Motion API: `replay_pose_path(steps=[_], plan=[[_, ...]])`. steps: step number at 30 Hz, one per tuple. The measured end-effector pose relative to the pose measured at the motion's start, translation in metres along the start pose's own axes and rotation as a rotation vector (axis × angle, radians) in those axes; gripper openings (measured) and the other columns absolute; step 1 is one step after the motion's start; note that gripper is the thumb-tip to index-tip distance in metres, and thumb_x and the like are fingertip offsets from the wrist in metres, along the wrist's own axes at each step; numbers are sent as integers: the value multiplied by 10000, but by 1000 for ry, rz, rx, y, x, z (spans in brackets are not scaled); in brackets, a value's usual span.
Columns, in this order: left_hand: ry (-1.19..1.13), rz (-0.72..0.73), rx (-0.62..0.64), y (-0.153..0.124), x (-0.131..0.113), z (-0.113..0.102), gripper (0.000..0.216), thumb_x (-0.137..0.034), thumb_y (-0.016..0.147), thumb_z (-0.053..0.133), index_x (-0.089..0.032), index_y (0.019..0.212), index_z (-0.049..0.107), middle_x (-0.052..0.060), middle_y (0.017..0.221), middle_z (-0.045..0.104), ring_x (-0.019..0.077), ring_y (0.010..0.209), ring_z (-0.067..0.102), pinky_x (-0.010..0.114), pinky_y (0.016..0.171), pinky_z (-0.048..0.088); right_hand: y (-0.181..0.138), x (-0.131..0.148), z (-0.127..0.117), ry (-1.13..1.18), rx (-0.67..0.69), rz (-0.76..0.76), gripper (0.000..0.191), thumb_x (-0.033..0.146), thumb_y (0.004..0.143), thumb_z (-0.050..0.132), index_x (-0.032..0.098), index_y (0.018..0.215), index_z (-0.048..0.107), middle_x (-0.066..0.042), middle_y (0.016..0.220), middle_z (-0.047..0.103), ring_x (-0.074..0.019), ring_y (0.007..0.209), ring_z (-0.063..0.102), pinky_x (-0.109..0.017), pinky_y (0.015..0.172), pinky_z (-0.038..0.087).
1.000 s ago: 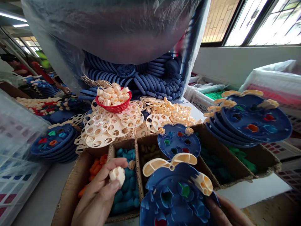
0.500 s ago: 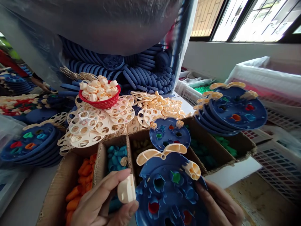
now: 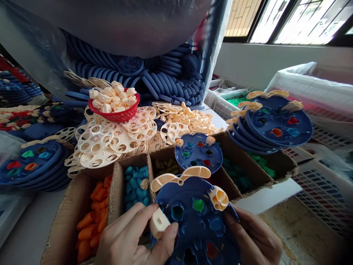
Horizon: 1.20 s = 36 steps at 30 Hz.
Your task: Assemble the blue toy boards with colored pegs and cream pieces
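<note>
The person's left hand point(image 3: 129, 237) pinches a cream block point(image 3: 159, 223) between thumb and fingertips, beside the blue disc point(image 3: 204, 228)'s left rim; whether the two touch is hard to tell. The right hand point(image 3: 255, 237)'s fingers clamp the disc's right edge. The block looks light, stiff and perhaps slick (flat sides suit a pinch). The disc seems light and rigid, best held by its rim, clear of the slender cream wing piece point(image 3: 165, 181). Beyond stand a cardboard box point(image 3: 64, 217) and, farther, a red basket point(image 3: 121, 115) of similar blocks.

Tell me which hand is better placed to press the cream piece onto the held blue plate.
Likely the left hand: it pinches the cream piece by the left edge of the blue plate, while the right hand holds the plate's opposite side.
</note>
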<state>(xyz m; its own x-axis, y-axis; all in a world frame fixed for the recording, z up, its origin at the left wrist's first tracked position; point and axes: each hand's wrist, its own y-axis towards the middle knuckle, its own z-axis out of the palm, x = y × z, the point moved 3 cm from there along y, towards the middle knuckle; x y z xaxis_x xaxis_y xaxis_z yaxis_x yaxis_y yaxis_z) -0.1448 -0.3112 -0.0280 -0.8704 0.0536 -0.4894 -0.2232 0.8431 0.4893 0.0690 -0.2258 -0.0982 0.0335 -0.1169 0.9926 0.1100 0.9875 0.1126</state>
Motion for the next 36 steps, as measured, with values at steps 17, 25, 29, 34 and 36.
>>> replay_pose_path(steps=[17,25,29,34,36], plan=[[-371,-584,95,-18,31,17,583,-453,695,789,-222,1200,614,51,967,765,202,735,738,210,627,599,-4,6,-8,-130,75,-182,201,260,757,773,344,935,814,14,812,801,-144,706,717,-158,693,586],[-1086,-993,349,-28,27,23,511,-492,690,778,-143,1062,745,105,808,747,247,648,696,351,651,598,9,21,-8,-168,163,-213,256,224,778,731,405,941,808,48,765,793,-120,646,705,-123,581,557],[-1063,-969,388,-25,26,26,506,-451,702,786,-150,1105,736,96,813,742,235,681,690,317,652,590,9,10,-12,-161,200,-232,235,233,777,739,363,959,813,16,777,806,-154,623,726,-164,556,579],[-922,-957,371,-23,27,31,510,-474,726,760,-172,1136,727,69,805,740,232,697,689,289,635,584,6,-5,-17,-110,229,-115,237,234,764,763,315,982,809,-26,828,816,-190,674,761,-188,564,601],[-1007,-945,399,-24,27,34,494,-480,746,742,-158,1120,732,79,792,738,220,658,684,294,615,584,6,-4,-18,-65,224,-87,222,249,768,758,322,971,810,-18,824,814,-180,674,762,-172,567,598]])
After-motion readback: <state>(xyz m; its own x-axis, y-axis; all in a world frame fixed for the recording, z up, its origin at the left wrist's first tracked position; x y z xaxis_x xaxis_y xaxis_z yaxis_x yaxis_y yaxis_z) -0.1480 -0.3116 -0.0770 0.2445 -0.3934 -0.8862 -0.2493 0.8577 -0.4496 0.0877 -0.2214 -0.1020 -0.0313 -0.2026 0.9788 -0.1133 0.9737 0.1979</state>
